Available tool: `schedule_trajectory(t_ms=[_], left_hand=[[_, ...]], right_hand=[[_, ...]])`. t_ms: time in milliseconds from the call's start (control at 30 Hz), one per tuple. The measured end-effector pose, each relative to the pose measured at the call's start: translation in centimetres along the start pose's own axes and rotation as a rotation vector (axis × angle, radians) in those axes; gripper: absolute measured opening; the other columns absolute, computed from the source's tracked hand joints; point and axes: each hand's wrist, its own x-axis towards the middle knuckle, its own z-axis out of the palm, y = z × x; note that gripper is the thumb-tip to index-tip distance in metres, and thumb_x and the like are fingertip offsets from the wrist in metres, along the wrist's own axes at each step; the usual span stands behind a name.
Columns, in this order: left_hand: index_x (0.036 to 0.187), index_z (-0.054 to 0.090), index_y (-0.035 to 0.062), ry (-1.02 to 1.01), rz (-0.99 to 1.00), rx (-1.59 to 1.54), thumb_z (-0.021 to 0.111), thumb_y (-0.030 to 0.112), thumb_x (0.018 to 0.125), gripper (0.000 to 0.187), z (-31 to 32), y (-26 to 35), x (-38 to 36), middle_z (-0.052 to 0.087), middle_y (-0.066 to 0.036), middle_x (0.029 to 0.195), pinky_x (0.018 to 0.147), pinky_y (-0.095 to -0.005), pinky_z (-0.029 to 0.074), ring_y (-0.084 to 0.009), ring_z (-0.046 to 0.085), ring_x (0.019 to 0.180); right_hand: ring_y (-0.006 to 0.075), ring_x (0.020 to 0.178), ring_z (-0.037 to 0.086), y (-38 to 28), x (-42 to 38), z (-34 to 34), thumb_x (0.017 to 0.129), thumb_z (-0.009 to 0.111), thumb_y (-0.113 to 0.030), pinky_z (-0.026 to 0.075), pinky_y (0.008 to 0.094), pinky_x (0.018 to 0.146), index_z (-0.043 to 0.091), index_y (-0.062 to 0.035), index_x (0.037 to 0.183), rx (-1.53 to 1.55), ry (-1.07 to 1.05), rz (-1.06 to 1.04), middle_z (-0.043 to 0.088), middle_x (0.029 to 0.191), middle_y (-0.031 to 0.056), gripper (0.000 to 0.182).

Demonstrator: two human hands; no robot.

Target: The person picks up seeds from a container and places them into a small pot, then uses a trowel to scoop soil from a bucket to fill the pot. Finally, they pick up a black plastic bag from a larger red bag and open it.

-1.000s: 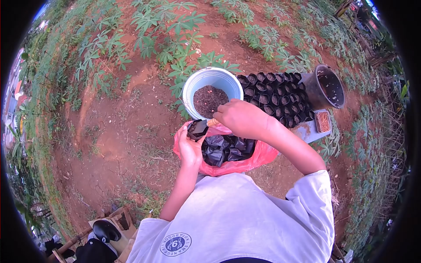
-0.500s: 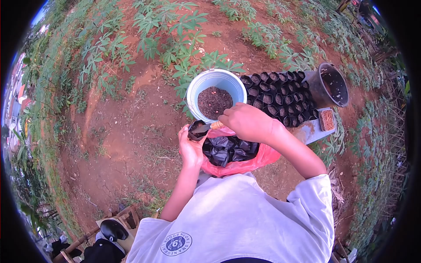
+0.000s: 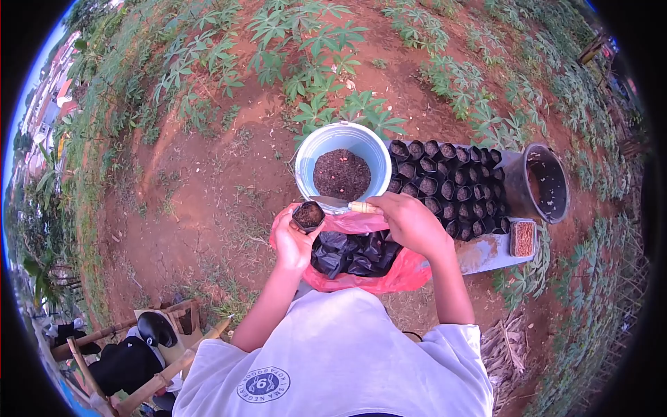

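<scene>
My left hand (image 3: 293, 244) is wrapped round a small black seedling bag (image 3: 308, 217), held upright with dark soil up near its top. In my right hand (image 3: 411, 224) is the wooden handle of a small trowel (image 3: 361, 207). The trowel's blade points left, across the near rim of a light blue bucket (image 3: 303, 177) and close to the seedling bag. Dark soil (image 3: 342, 175) lies in that bucket. Below my hands a red plastic bag (image 3: 411, 268) holds a heap of folded black bags (image 3: 354, 254).
Rows of soil-filled black bags (image 3: 448, 184) stand right of the bucket on a grey board (image 3: 486, 258). Beyond them are a dark bucket (image 3: 546, 182) and a box of orange-brown grains (image 3: 523, 239). Leafy plants (image 3: 306, 42) grow ahead; a bamboo frame (image 3: 156, 381) is lower left.
My right hand has drawn the trowel out of the seedling bag and raised it to the bucket's rim. The seedling bag now stands more upright in my left hand. The camera view has shifted.
</scene>
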Motion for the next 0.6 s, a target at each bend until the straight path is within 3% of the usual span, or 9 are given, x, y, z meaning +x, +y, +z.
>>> schedule_trajectory(t_ms=[67,300,433,600], left_hand=[[0.119,0.052,0.0076,0.020,-0.042,0.001,0.048,0.027,0.092,0.034,0.0,-0.4,-0.1,0.059,-0.011,0.118,0.099,-0.0543,0.046,-0.0286,0.058,0.113],[0.117,0.051,0.0109,0.078,-0.016,0.038,0.048,0.028,0.090,0.032,0.9,-1.3,-2.3,0.058,-0.012,0.122,0.099,-0.0564,0.045,-0.0297,0.056,0.116],[0.114,0.052,0.0118,0.103,0.032,0.003,0.049,0.027,0.090,0.029,0.2,-1.8,-3.5,0.059,-0.013,0.121,0.099,-0.0566,0.045,-0.0301,0.057,0.116],[0.117,0.052,0.0089,0.098,0.063,-0.038,0.050,0.028,0.091,0.032,-0.5,-1.1,-3.6,0.056,-0.009,0.120,0.098,-0.0559,0.046,-0.0273,0.056,0.115]], right_hand=[[0.0386,0.092,0.063,1.5,-0.9,0.3,0.078,0.053,0.004,0.050,0.0461,0.081,0.062,0.0031,0.110,0.113,0.120,0.113,0.065,0.097,0.0197,0.032],[0.0392,0.091,0.064,6.4,-0.9,1.8,0.085,0.057,-0.003,0.052,0.0458,0.076,0.060,0.0020,0.112,0.126,0.165,0.243,0.065,0.100,0.0212,0.027],[0.0381,0.088,0.064,9.0,1.4,3.0,0.085,0.059,-0.006,0.052,0.0469,0.075,0.059,0.0020,0.102,0.057,0.104,0.166,0.064,0.098,0.0190,0.019],[0.0381,0.089,0.063,12.4,4.4,5.7,0.083,0.059,-0.003,0.051,0.0451,0.077,0.060,0.0008,0.101,-0.099,0.020,0.039,0.063,0.095,0.0184,0.018]])
